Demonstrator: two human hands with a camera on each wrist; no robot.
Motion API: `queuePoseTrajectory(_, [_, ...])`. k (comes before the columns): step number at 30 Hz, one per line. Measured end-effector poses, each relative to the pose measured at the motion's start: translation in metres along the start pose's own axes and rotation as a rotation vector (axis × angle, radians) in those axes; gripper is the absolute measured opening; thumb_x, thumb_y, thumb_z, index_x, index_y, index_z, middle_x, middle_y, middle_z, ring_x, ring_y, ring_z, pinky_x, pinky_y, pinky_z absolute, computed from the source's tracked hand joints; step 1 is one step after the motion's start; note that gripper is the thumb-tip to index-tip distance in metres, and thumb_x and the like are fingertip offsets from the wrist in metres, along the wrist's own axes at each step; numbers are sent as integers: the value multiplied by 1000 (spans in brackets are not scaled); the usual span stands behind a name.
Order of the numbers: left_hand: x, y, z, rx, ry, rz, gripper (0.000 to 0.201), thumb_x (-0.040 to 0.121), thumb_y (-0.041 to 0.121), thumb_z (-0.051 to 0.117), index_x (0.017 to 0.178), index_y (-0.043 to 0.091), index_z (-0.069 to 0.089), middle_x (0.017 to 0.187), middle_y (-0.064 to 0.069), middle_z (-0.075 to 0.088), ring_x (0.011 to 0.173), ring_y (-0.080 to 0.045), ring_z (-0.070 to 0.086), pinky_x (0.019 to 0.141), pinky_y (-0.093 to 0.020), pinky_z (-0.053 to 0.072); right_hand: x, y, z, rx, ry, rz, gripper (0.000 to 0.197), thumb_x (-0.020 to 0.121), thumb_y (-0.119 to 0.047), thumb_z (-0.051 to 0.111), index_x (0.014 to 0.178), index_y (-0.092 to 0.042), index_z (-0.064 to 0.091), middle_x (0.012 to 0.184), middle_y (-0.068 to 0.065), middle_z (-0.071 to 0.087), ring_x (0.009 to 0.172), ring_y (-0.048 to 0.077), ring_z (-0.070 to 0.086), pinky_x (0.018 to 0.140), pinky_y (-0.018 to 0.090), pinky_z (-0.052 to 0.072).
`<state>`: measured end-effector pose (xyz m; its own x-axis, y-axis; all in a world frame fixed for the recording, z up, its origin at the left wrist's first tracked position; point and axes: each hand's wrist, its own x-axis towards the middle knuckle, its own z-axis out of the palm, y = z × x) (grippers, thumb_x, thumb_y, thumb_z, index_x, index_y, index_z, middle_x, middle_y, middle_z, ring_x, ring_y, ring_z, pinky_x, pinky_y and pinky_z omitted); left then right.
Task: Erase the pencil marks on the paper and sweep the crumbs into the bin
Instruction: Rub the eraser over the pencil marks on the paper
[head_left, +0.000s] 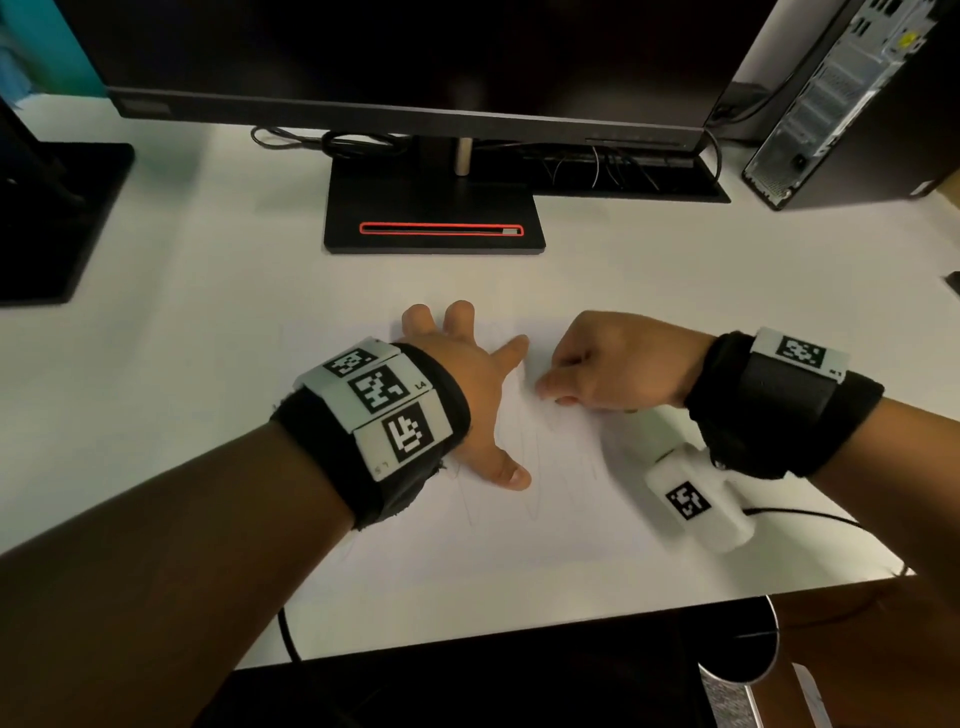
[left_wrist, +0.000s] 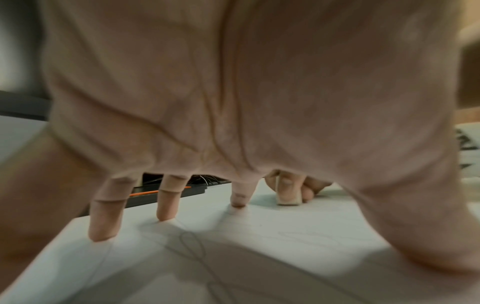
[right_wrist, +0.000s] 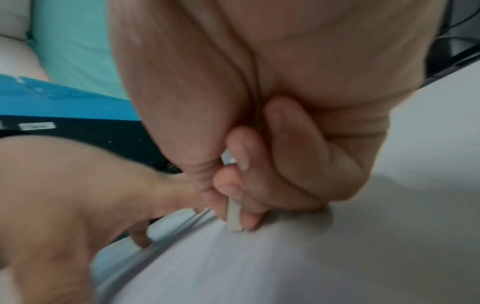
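Note:
A white sheet of paper (head_left: 550, 499) with faint looping pencil marks (left_wrist: 192, 244) lies on the white desk. My left hand (head_left: 467, 384) is spread flat, its fingertips (left_wrist: 103, 226) pressing the sheet's left part. To its right, my right hand (head_left: 587, 364) pinches a small cream eraser (right_wrist: 233, 216) between thumb and fingers, with the eraser's lower end touching the paper. From the left wrist view the eraser (left_wrist: 288, 197) stands upright beyond my index finger. The bin is not in view. No crumbs can be made out.
A monitor stand base (head_left: 434, 218) with a red-rimmed slot sits behind the paper. A second black base (head_left: 52, 218) is at the left and a computer tower (head_left: 852, 104) at the back right. Cables (head_left: 613, 166) run behind. The desk's front edge (head_left: 571, 618) is near.

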<state>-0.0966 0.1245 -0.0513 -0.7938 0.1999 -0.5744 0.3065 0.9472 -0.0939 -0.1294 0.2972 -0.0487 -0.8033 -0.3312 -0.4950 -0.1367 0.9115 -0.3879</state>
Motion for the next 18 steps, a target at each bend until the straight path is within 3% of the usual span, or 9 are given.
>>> queuePoseTrajectory(3, [0, 0, 0, 4, 4, 2, 129, 56, 90, 62, 152, 44, -11, 148, -12, 9, 132, -44, 18, 98, -55, 44, 1, 5, -7, 31, 73, 32, 39, 94, -31, 64, 62, -8, 63, 50, 0, 55, 47, 17, 46, 52, 25, 41])
queuePoseTrajectory(5, [0, 0, 0, 6, 6, 1, 129, 55, 90, 62, 152, 44, -10, 148, -12, 9, 131, -44, 18, 97, -55, 44, -1, 3, -1, 25, 39, 3, 40, 95, -30, 63, 63, -7, 58, 54, 3, 51, 50, 18, 43, 54, 27, 39])
queuePoseTrajectory(9, [0, 0, 0, 10, 11, -2, 129, 57, 90, 62, 153, 43, -10, 148, -12, 9, 132, -44, 18, 97, -54, 44, -3, 6, -2, 42, 22, 41, 39, 95, -31, 64, 66, -4, 63, 48, -3, 51, 41, 14, 42, 44, 20, 38])
queuePoseTrajectory(11, [-1, 1, 0, 15, 12, -2, 129, 57, 90, 61, 153, 42, -10, 148, -13, 10, 133, -44, 18, 98, -54, 44, -2, 9, -5, 16, 78, 30, 40, 94, -30, 64, 63, -4, 60, 50, 0, 52, 43, 14, 42, 48, 23, 39])
queuePoseTrajectory(14, [-3, 1, -1, 21, 5, -6, 129, 58, 89, 61, 153, 42, -11, 147, -13, 11, 130, -43, 20, 96, -52, 43, -6, 3, 4, -42, 17, -28, 41, 95, -30, 63, 60, -11, 51, 53, 2, 42, 49, 16, 36, 52, 27, 35])
queuePoseTrajectory(18, [-3, 2, -1, 24, 16, -7, 129, 58, 89, 62, 153, 42, -11, 147, -13, 11, 132, -42, 20, 96, -52, 43, -5, 8, -4, -17, 45, 16, 40, 93, -31, 63, 59, -12, 54, 51, 2, 48, 49, 18, 41, 53, 28, 39])
